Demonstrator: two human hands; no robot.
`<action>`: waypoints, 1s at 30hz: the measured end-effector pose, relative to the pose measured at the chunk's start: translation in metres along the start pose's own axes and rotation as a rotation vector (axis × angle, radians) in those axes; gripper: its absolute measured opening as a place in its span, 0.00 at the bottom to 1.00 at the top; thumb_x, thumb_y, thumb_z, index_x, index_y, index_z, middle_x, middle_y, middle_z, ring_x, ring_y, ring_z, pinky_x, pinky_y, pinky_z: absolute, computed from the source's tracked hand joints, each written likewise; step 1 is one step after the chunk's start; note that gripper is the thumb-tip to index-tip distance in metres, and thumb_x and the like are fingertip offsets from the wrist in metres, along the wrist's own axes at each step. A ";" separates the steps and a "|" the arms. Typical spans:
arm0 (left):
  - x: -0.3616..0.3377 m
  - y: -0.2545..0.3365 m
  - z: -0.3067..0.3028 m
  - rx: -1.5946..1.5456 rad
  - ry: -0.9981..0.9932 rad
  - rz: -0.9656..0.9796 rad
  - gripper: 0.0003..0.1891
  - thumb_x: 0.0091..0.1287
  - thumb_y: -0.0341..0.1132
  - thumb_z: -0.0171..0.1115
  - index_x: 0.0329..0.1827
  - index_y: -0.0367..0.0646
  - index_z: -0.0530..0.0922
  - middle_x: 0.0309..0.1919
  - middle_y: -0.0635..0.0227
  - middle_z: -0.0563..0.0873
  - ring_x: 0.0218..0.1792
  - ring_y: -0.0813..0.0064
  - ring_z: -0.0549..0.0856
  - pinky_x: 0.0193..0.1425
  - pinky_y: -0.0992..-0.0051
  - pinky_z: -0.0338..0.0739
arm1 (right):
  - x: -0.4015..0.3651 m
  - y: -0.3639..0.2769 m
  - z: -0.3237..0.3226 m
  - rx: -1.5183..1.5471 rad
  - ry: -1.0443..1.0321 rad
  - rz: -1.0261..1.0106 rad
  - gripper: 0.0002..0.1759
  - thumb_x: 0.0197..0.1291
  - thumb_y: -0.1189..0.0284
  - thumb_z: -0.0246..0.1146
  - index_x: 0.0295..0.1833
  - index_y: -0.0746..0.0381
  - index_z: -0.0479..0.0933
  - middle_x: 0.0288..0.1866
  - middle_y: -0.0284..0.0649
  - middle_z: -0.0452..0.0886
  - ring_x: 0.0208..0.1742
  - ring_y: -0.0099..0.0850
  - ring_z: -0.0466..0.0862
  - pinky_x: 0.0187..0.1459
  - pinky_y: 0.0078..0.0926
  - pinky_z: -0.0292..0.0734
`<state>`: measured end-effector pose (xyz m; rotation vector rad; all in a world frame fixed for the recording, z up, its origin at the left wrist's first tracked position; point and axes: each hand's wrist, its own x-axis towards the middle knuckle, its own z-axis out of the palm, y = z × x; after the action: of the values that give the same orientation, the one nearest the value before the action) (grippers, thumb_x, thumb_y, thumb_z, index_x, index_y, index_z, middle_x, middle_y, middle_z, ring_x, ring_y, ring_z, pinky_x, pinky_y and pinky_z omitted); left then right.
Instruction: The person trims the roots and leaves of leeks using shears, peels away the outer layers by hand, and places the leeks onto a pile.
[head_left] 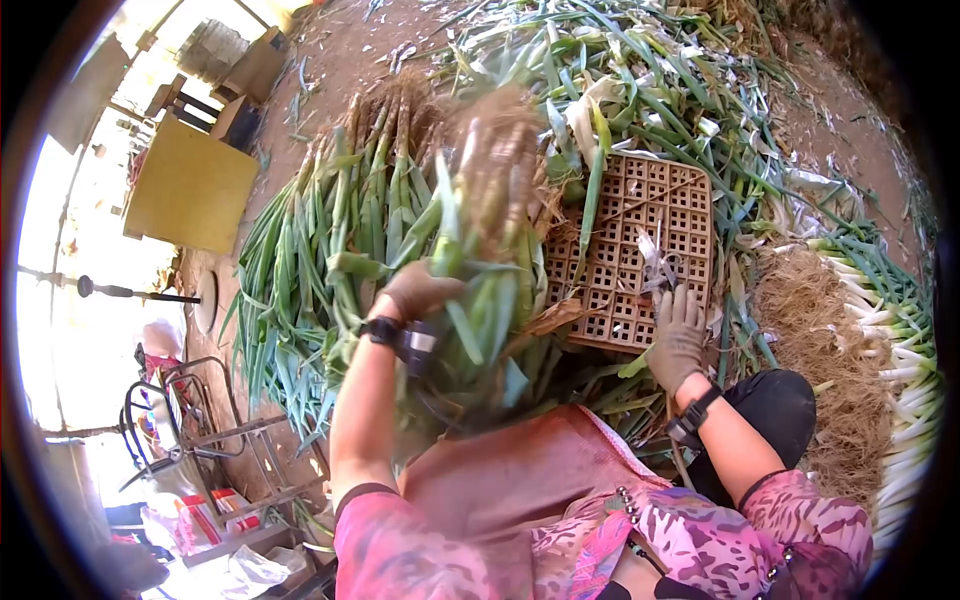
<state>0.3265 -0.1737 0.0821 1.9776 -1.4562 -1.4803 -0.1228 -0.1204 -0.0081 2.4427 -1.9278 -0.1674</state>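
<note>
Head camera: our gloved left hand point(422, 290), just left of the centre, is closed around a bunch of leeks point(490, 205) whose roots point to twelve o'clock, leaves blurred below. Our right hand point(678, 335), also gloved, lies at about three o'clock with fingers extended over the near right corner of a brown perforated plastic crate point(625, 290). We cannot tell whether it grips the small object point(655, 265) at its fingertips. Toward ten o'clock we see a pile of untrimmed leeks point(340, 215), roots up; at one o'clock, a heap of loose leaves point(640, 85). Between three and four o'clock lie leeks with white shafts point(905, 375), roots toward us. A reddish cloth point(490, 470) covers our lap at six o'clock. Farther out, we have a yellow panel point(190, 185) near ten o'clock and a metal frame point(232, 433) near eight.
</note>
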 end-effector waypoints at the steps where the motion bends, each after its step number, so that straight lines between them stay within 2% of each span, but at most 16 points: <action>1: -0.003 0.007 0.017 0.207 0.080 -0.048 0.23 0.58 0.46 0.74 0.50 0.37 0.85 0.37 0.62 0.90 0.36 0.72 0.87 0.44 0.71 0.81 | 0.008 -0.008 0.023 0.018 0.015 0.034 0.53 0.50 0.67 0.69 0.80 0.70 0.52 0.82 0.61 0.53 0.83 0.56 0.52 0.78 0.52 0.52; 3: -0.010 0.020 0.044 0.516 0.208 -0.126 0.29 0.58 0.54 0.72 0.53 0.38 0.84 0.39 0.56 0.90 0.40 0.63 0.90 0.48 0.67 0.81 | 0.017 -0.016 0.027 0.060 -0.067 0.139 0.55 0.50 0.67 0.69 0.80 0.70 0.50 0.81 0.62 0.53 0.82 0.58 0.54 0.78 0.52 0.53; 4: -0.012 0.023 0.047 0.460 0.241 -0.122 0.29 0.59 0.54 0.72 0.53 0.38 0.84 0.40 0.56 0.91 0.41 0.63 0.90 0.49 0.67 0.81 | 0.020 -0.015 0.004 0.070 -0.157 0.138 0.49 0.57 0.64 0.65 0.80 0.72 0.52 0.79 0.61 0.58 0.78 0.56 0.62 0.75 0.53 0.60; 6: -0.016 0.022 0.043 0.357 0.298 -0.117 0.30 0.61 0.54 0.71 0.55 0.37 0.83 0.41 0.55 0.91 0.43 0.62 0.90 0.52 0.66 0.81 | 0.029 0.000 -0.022 0.235 -0.203 0.289 0.53 0.56 0.61 0.69 0.80 0.72 0.51 0.77 0.57 0.62 0.76 0.49 0.66 0.72 0.49 0.65; 7: -0.020 0.022 0.033 0.266 0.250 -0.018 0.36 0.59 0.61 0.71 0.56 0.34 0.83 0.47 0.47 0.90 0.51 0.55 0.90 0.59 0.64 0.80 | 0.029 0.010 -0.025 0.146 -0.205 0.288 0.54 0.55 0.56 0.72 0.79 0.72 0.53 0.69 0.54 0.72 0.70 0.45 0.73 0.68 0.45 0.70; 8: -0.028 0.020 0.024 0.196 0.254 0.081 0.30 0.62 0.53 0.71 0.57 0.35 0.82 0.44 0.52 0.91 0.45 0.62 0.90 0.52 0.66 0.83 | 0.032 0.021 -0.024 0.182 -0.199 0.301 0.54 0.55 0.55 0.72 0.78 0.72 0.55 0.66 0.53 0.74 0.68 0.46 0.75 0.67 0.45 0.71; 10: -0.053 0.049 0.008 0.101 0.212 -0.085 0.27 0.63 0.49 0.70 0.57 0.36 0.82 0.40 0.56 0.90 0.38 0.67 0.90 0.44 0.68 0.84 | 0.035 0.033 -0.027 0.258 -0.191 0.325 0.53 0.53 0.53 0.74 0.76 0.71 0.58 0.61 0.52 0.79 0.64 0.47 0.79 0.65 0.44 0.73; 11: -0.069 0.065 0.005 0.100 0.265 -0.098 0.25 0.64 0.48 0.69 0.56 0.36 0.83 0.37 0.59 0.90 0.33 0.70 0.88 0.37 0.69 0.84 | 0.028 0.043 -0.039 0.308 -0.222 0.304 0.44 0.55 0.53 0.73 0.69 0.70 0.67 0.51 0.52 0.84 0.56 0.45 0.84 0.62 0.44 0.75; 14: -0.095 0.086 -0.022 0.145 0.327 0.068 0.21 0.67 0.45 0.68 0.53 0.34 0.83 0.37 0.67 0.87 0.36 0.76 0.84 0.40 0.74 0.79 | 0.004 0.067 -0.028 0.938 -0.283 0.263 0.32 0.56 0.59 0.72 0.59 0.68 0.73 0.43 0.48 0.85 0.43 0.39 0.88 0.49 0.38 0.82; 15: -0.106 0.099 -0.029 0.118 0.292 0.073 0.20 0.69 0.44 0.66 0.51 0.33 0.84 0.37 0.68 0.87 0.38 0.76 0.84 0.45 0.74 0.77 | -0.020 0.060 -0.082 1.270 -0.333 0.219 0.21 0.59 0.66 0.69 0.52 0.67 0.75 0.34 0.42 0.84 0.27 0.31 0.85 0.32 0.29 0.81; 17: -0.128 0.129 -0.023 -0.025 0.242 0.103 0.19 0.71 0.44 0.64 0.50 0.34 0.84 0.36 0.67 0.87 0.37 0.76 0.84 0.43 0.74 0.78 | -0.049 0.058 -0.104 1.482 -0.516 0.179 0.18 0.60 0.68 0.67 0.50 0.67 0.74 0.33 0.40 0.83 0.22 0.28 0.82 0.24 0.25 0.77; 19: -0.137 0.146 0.001 -0.065 0.215 0.067 0.20 0.71 0.45 0.65 0.50 0.34 0.83 0.37 0.67 0.87 0.36 0.75 0.85 0.42 0.74 0.79 | -0.070 0.053 -0.098 1.575 -0.509 0.046 0.13 0.63 0.69 0.64 0.47 0.66 0.74 0.28 0.38 0.80 0.17 0.25 0.77 0.18 0.26 0.74; 22: -0.119 0.134 0.065 0.251 0.299 0.076 0.24 0.69 0.49 0.67 0.55 0.35 0.81 0.40 0.62 0.89 0.38 0.74 0.86 0.45 0.73 0.81 | -0.095 0.045 -0.104 1.902 -0.797 0.389 0.11 0.65 0.69 0.62 0.46 0.65 0.74 0.23 0.35 0.75 0.16 0.25 0.74 0.15 0.27 0.71; 23: -0.097 0.102 0.092 0.318 0.325 0.175 0.27 0.67 0.53 0.66 0.57 0.37 0.82 0.43 0.51 0.90 0.43 0.56 0.90 0.51 0.60 0.83 | -0.101 0.041 -0.089 1.898 -0.709 0.424 0.09 0.66 0.69 0.61 0.43 0.64 0.72 0.20 0.34 0.71 0.14 0.25 0.71 0.14 0.27 0.70; 24: -0.085 0.085 0.126 0.645 0.426 0.082 0.28 0.65 0.54 0.67 0.58 0.39 0.80 0.48 0.48 0.88 0.47 0.51 0.89 0.54 0.55 0.82 | -0.108 0.043 -0.092 1.913 -0.760 0.432 0.09 0.66 0.69 0.61 0.42 0.64 0.72 0.21 0.35 0.71 0.14 0.25 0.71 0.14 0.27 0.70; 30: -0.095 0.067 0.229 0.962 0.417 -0.009 0.19 0.65 0.46 0.68 0.54 0.46 0.84 0.54 0.56 0.88 0.59 0.58 0.86 0.63 0.63 0.79 | -0.133 0.058 -0.090 1.898 -0.780 0.473 0.10 0.65 0.69 0.62 0.37 0.62 0.69 0.21 0.34 0.71 0.13 0.27 0.71 0.14 0.29 0.72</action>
<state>0.1007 -0.0508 0.0816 2.5426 -2.1466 -0.2562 -0.2002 -0.0092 0.0950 2.1391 -4.1614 1.7145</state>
